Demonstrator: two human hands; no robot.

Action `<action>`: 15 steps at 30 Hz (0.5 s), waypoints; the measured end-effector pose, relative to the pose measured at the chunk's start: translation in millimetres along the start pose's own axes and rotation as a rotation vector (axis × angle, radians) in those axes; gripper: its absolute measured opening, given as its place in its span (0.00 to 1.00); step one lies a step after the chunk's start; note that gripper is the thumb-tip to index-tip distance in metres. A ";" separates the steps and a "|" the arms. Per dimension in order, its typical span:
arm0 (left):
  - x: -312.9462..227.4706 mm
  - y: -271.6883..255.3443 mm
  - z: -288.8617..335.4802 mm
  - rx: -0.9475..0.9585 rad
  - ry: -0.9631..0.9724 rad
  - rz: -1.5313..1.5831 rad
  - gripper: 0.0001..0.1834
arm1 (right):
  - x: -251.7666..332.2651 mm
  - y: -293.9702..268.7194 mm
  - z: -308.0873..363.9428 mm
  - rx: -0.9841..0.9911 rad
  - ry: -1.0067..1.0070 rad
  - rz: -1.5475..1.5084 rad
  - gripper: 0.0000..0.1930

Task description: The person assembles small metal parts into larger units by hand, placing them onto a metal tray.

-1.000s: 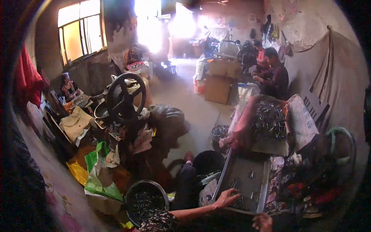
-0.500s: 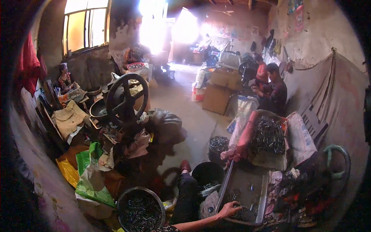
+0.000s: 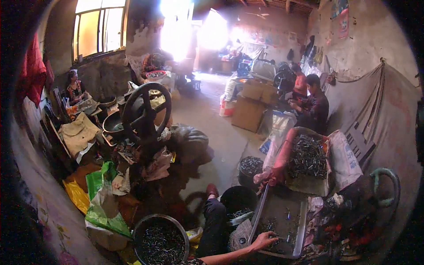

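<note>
Over the near end of a shallow metal tray (image 3: pixel 301 229) my left hand (image 3: pixel 265 241) is stretched to the right, its forearm coming in from the lower edge. Its fingers are bent together at the tips, and whatever is between them is too small to make out. Small, dark, slim pieces (image 3: pixel 288 214) lie scattered on the tray floor around the fingertips. At the tray's far end, a pink-and-white lined bin (image 3: pixel 287 143) holds a heap of similar dark pieces (image 3: pixel 308 157). My right hand is out of view.
A round basin (image 3: pixel 140 221) of dark pieces stands left of my leg (image 3: pixel 213 223). Beyond the leg are a black bucket (image 3: pixel 227 194) and a smaller bucket (image 3: pixel 240 174). Handwheels rise at left (image 3: pixel 168 108) and right (image 3: pixel 398 185). Other people sit farther off.
The view has shifted slightly. My left hand stays at nearly the same place over the tray, its fingers still drawn together.
</note>
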State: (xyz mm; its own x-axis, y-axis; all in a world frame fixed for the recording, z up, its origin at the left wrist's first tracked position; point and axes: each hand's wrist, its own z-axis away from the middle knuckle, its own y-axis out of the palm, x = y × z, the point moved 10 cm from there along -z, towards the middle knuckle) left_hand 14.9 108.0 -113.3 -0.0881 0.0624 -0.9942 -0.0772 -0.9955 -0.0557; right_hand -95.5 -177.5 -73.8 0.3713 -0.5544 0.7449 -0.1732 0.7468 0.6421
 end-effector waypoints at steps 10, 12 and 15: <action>-4.0 -1.9 -0.5 -0.029 0.051 -0.051 0.21 | -4.2 -23.3 1.5 -0.086 -0.009 -0.024 0.16; -8.9 -2.9 2.0 -0.012 0.023 -0.045 0.22 | -10.8 -32.0 -0.5 -0.070 -0.009 -0.042 0.15; -26.2 -8.0 22.1 0.037 -0.101 -0.044 0.20 | 24.1 -1.2 9.4 -0.241 -0.408 1.045 0.13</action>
State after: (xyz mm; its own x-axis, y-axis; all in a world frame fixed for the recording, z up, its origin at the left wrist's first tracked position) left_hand -4.1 115.9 -84.8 -0.1835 0.1151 -0.9762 -0.1195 -0.9884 -0.0940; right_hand -94.9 -195.2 -55.0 -0.1822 0.3329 0.9252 -0.0274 0.9389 -0.3432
